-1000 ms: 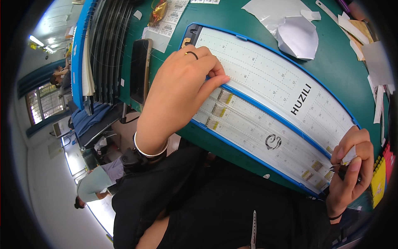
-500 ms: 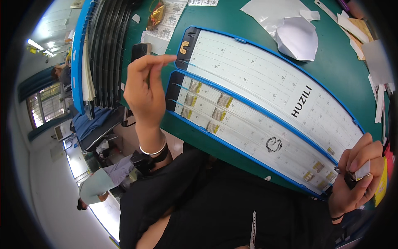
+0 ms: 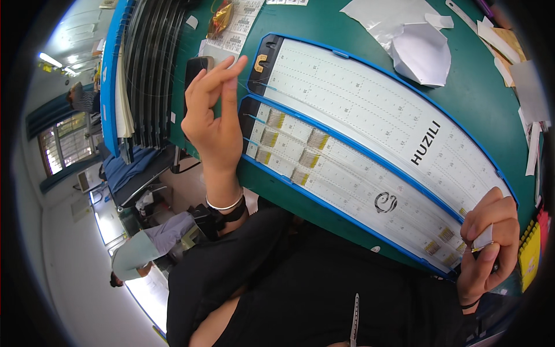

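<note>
The left hand (image 3: pixel 215 118) is raised above the left end of the long white measuring board with blue rails (image 3: pixel 370 144), which lies slantwise on the green table (image 3: pixel 480 98). Its fingers are loosely curled, fingertips close together; a very fine pale strand seems to run from them toward the board, though it is too thin to confirm. The right hand (image 3: pixel 488 246) sits at the board's near right end, fingers pinched on a small white flat piece (image 3: pixel 483 237).

To do this well, the person should probably keep any strand taut and level between both hands and lower it straight into one channel, clear of the gold comb-like clips (image 3: pixel 300 156).

Counted: two hands, one board with two blue-framed sections, about six gold clips at the left end, three or so at the right end, and one crumpled white paper (image 3: pixel 419 49) at the far side.
</note>
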{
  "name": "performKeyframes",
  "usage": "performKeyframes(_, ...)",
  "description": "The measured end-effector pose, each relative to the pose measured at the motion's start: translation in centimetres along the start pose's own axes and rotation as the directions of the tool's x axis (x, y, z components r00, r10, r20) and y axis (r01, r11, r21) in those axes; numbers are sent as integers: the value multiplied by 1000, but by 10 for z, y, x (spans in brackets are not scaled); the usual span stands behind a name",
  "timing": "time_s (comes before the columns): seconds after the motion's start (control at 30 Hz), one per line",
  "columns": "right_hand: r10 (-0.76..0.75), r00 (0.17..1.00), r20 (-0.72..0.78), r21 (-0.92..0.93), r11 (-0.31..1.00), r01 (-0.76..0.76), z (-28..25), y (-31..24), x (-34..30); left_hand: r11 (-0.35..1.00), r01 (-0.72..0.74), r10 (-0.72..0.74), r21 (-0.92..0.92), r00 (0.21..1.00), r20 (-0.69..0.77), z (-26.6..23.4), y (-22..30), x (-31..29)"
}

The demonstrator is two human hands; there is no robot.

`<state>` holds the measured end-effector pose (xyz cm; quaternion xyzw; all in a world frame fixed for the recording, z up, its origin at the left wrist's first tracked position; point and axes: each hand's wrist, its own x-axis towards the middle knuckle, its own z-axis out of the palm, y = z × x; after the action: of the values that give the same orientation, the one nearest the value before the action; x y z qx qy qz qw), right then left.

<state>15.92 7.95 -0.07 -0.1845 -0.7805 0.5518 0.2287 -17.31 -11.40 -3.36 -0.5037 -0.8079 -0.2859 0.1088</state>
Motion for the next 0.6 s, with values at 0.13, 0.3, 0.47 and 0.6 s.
performKeyframes(0.13, 3, 1000, 2, -31, 1000, -3, 0, 1, 1, 981, 28, -37, -192, 998, -43, 6, -11, -5)
performKeyframes(0.3, -31, 999, 13, -66, 997, 32, -1, 1, 4, 975, 31, -52, -219, 994, -91, 9, -10, -1)
performKeyframes(0.47, -15, 999, 49, -76, 997, 19, -5, 4, 5, 981, 77, -93, -177, 992, -82, 8, -8, -2)
performKeyframes(0.6, -13, 998, 64, -70, 997, 18, -5, 5, 4, 980, 84, -96, -182, 993, -63, 7, -8, -3)
